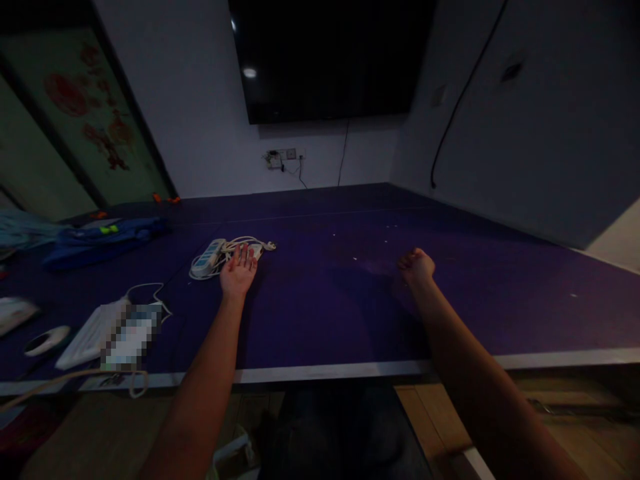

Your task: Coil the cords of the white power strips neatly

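Palm up, with its fingers apart, my left hand (239,271) is just above the purple tabletop (320,313) and holds nothing. Right behind its fingers lies a white power strip (209,257) with a bundled white cable (245,241) and a plug at the end. The hand covers part of this bundle, and I cannot tell whether it touches it. My right hand (419,267) is over the right half of the table, its fingers curled into a loose fist. I see no object in it. Small white specks are scattered between the two hands.
At left lie a white keyboard-like item (93,337), a blurred-out flat item (131,335), a white mouse-like object (47,341) and blue cloth (105,241). A dark TV (333,60) hangs above wall sockets (285,157). The table's white front edge (330,372) runs beneath my forearms.
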Demonstrator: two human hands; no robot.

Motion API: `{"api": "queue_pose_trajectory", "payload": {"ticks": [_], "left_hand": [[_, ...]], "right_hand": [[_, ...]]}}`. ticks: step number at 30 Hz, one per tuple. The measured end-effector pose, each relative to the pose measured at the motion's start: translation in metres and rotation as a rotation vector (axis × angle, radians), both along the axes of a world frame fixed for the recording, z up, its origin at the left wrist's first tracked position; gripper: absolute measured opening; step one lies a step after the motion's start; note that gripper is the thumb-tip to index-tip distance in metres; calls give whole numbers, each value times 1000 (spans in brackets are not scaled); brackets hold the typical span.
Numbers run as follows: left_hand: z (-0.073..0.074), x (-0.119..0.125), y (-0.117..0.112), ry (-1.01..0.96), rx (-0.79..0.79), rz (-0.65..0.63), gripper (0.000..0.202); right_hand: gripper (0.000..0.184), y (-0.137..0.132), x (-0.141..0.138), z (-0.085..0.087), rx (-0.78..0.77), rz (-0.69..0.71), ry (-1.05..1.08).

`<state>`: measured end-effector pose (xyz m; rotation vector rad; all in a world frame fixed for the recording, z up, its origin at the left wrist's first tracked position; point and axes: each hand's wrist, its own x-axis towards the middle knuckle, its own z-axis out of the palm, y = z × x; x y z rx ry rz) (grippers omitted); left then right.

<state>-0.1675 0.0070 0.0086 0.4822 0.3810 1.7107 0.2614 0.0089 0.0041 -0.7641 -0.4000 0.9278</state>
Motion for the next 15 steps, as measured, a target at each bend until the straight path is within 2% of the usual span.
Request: {"api": "queue_pose_trajectory", "payload": {"ticks": [11, 15], "left_hand": [[0, -2, 2, -54, -52, 52, 34], [-2, -3, 4, -29, -71, 84, 31]], "right_hand": [[12, 5, 2, -1, -1, -116, -45], [12, 8, 3, -6, 11, -66, -49]]}}
